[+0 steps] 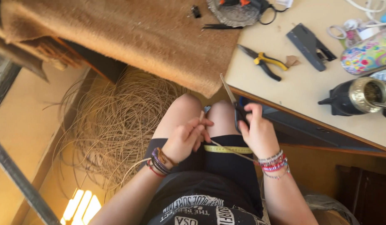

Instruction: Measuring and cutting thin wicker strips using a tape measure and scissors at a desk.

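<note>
I sit with my knees below the table edge. My left hand (187,137) pinches a thin cane strand (236,153) that runs across my lap toward my right wrist. My right hand (256,132) grips black-handled scissors (231,98), their blade pointing up toward the table edge. A yellow measuring tape (227,149) lies across my thighs on the black shorts, between the two hands. Both wrists wear several bracelets.
A big loose coil of cane strands (118,121) lies on the floor to my left. A brown woven mat (130,33) hangs over the table. On the cream table (301,83) lie yellow-handled pliers (266,62), a black stapler (311,46), a patterned tube (368,54) and a black and gold pot (359,98).
</note>
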